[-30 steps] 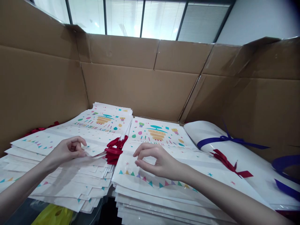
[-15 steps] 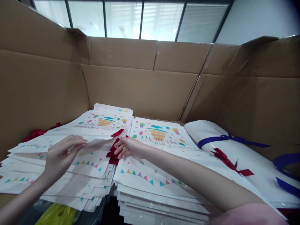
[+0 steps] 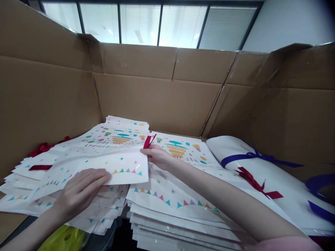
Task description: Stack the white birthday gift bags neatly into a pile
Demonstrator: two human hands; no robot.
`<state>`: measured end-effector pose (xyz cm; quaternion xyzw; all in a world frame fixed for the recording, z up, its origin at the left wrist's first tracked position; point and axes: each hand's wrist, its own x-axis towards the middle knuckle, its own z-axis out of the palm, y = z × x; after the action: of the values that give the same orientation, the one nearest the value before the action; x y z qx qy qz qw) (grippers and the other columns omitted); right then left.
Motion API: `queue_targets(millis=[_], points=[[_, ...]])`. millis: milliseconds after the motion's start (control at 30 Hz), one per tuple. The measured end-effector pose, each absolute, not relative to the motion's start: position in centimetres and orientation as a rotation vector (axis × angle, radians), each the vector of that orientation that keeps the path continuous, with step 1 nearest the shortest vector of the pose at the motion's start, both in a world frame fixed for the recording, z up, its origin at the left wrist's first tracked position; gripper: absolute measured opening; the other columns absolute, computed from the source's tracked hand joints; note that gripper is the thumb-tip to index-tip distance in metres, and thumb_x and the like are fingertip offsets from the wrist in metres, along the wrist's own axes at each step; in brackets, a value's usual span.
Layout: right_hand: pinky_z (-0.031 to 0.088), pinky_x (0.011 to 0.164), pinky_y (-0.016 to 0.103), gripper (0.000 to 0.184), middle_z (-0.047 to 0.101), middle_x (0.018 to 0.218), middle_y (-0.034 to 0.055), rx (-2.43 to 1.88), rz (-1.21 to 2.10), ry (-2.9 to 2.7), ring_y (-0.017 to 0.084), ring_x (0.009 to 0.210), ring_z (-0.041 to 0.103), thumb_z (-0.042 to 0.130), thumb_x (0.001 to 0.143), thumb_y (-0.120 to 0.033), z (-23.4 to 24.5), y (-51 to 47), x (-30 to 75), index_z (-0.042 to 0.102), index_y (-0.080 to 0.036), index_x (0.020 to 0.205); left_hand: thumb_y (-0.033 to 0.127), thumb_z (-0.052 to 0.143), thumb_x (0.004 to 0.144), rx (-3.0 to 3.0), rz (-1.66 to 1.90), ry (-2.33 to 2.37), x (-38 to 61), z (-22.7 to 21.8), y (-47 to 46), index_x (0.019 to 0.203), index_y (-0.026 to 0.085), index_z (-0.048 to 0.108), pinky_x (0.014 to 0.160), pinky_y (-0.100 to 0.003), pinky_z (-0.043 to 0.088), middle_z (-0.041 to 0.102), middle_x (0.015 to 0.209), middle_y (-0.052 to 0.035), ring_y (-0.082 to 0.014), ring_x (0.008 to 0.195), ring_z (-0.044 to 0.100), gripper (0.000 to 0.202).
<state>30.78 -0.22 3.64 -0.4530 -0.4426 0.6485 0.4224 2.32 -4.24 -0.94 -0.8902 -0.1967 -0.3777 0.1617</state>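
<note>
A white sheet with coloured bunting and stars is lifted off the left stack, its near right corner raised. My right hand pinches its right edge, where a short red ribbon sticks up. Against its front edge my left hand is closed, thumb and fingers together on the sheet. Below lies the left stack of similar sheets, printed with a cake and birthday lettering. To the right is a second such stack, partly covered by my right forearm. Another red ribbon lies on the left side.
Tall cardboard walls enclose the stacks at the back and sides. A white roll tied with blue ribbon lies on the right, near a red ribbon bow. Yellow plastic shows below the left stack.
The sheet's right edge has risen and moved up and right with my right hand, its red ribbon now standing upright. My left hand has moved right and closed on the front edge.
</note>
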Motion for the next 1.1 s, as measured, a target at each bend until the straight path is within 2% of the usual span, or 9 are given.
queue_targets(millis=[133,300,467,600,667,767,900,1000,1100], points=[[0.056,0.076,0.024,0.018,0.069,0.098,0.0071,-1.194,1.502,-1.137,0.014,0.085,0.066,0.067,0.081,-0.014,5.4,-1.9,35.4,0.062,-0.015,0.098,0.007,0.044,0.089,-2.483,-1.014,-0.674,0.3,-0.6,-5.1,0.132,0.028,0.054,0.087,-0.036,0.05,0.064,0.118,-0.0062,-0.0238,0.103,0.063,0.049],[0.055,0.068,0.021,0.032,0.067,0.11,0.0076,-1.258,1.351,-1.156,0.014,0.087,0.067,0.067,0.082,-0.021,7.4,-6.2,41.5,0.056,-0.018,0.112,0.008,0.054,0.088,-2.429,-0.993,-0.637,1.5,0.5,-6.5,0.132,0.029,0.053,0.085,-0.031,0.053,0.068,0.109,-0.0025,-0.0197,0.095,0.066,0.049],[0.059,0.069,0.027,0.042,0.067,0.116,0.0109,-1.416,1.262,-1.144,0.021,0.097,0.068,0.067,0.082,-0.03,7.4,-11.2,47.7,0.054,-0.021,0.12,0.007,0.052,0.09,-2.547,-0.985,-0.407,7.0,1.6,-7.7,0.112,0.017,0.061,0.076,-0.028,0.051,0.069,0.096,-0.0052,-0.0175,0.085,0.065,0.026],[0.061,0.072,0.032,0.041,0.07,0.108,0.0111,-1.644,1.121,-1.147,0.027,0.1,0.068,0.07,0.076,-0.04,6.5,-14.9,51.9,0.06,-0.021,0.112,0.003,0.045,0.091,-2.8,-0.987,-0.42,12.7,1.9,-8.6,0.092,0.017,0.06,0.062,-0.025,0.043,0.064,0.081,-0.0026,-0.0142,0.071,0.059,0.021],[0.061,0.07,0.033,0.044,0.072,0.103,0.0114,-1.727,1.045,-1.121,0.028,0.097,0.069,0.071,0.073,-0.043,5.9,-16.4,53.7,0.061,-0.022,0.11,0.005,0.044,0.091,-2.966,-1.029,-0.469,15.3,2.1,-8.9,0.082,0.018,0.059,0.057,-0.023,0.04,0.06,0.073,-0.0007,-0.0126,0.065,0.056,0.021],[0.059,0.065,0.034,0.06,0.072,0.094,0.0118,-1.843,0.928,-1.128,0.029,0.087,0.071,0.069,0.073,-0.049,4.9,-18.2,56.5,0.056,-0.021,0.124,0.009,0.056,0.087,-3.273,-1.04,-0.552,18.5,2.6,-8.9,0.074,0.018,0.06,0.057,-0.02,0.04,0.059,0.07,0.0008,-0.011,0.065,0.056,0.017],[0.047,0.047,0.034,0.09,0.066,0.07,0.0056,-2.145,0.269,-1.441,0.025,0.056,0.062,0.062,0.073,-0.059,4.0,-19.7,58.5,0.036,-0.012,0.145,0.005,0.071,0.076,-3.509,-0.95,-0.729,21.0,2.9,-8.9,0.067,0.017,0.063,0.058,-0.017,0.04,0.06,0.067,0.0025,-0.0098,0.065,0.058,0.017],[0.042,0.047,0.031,0.069,0.064,0.077,0.0058,-2.06,-0.229,-1.622,0.019,0.052,0.055,0.051,0.085,-0.057,4.6,-20.1,55.9,0.042,-0.017,0.14,0.003,0.07,0.076,-3.483,-0.984,-0.659,21.9,2.5,-8.9,0.069,0.016,0.063,0.059,-0.017,0.039,0.061,0.068,0.0022,-0.01,0.065,0.058,0.016],[0.049,0.061,0.03,0.039,0.063,0.088,0.0075,-1.623,-0.222,-1.973,0.02,0.074,0.06,0.047,0.094,-0.042,5.4,-20.1,50.3,0.055,-0.021,0.126,0.005,0.065,0.082,-3.442,-0.979,-0.581,22.3,2.2,-8.9,0.075,0.016,0.062,0.061,-0.018,0.039,0.062,0.072,0.0012,-0.0107,0.068,0.058,0.013]])
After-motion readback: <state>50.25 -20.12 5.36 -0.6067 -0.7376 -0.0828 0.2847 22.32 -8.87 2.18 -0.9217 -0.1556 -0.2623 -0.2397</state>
